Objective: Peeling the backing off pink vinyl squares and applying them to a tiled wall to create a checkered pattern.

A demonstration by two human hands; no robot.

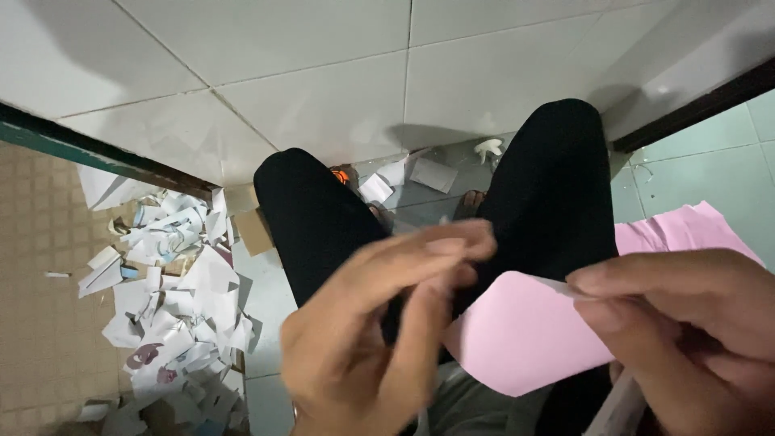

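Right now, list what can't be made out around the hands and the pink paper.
- Left hand: motion-blurred in the head view, so whether its fingertips touch the pink paper is unclear.
- Right hand: cut off by the right and bottom edges; it pinches the paper's edge.
- Pink sheet behind: partly hidden by the right hand and the knee.
- Paper scraps on the floor: too small to read their shapes.

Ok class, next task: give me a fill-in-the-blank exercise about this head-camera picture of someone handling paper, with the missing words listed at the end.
1. The right hand pinches a sheet of paper whose colour is ____.
2. The left hand is blurred and holds ____.
3. The heap of paper scraps lies on the floor to the person's ____.
4. The person's knees are clad in cloth whose colour is ____.

Missing words: pink; nothing; left; black
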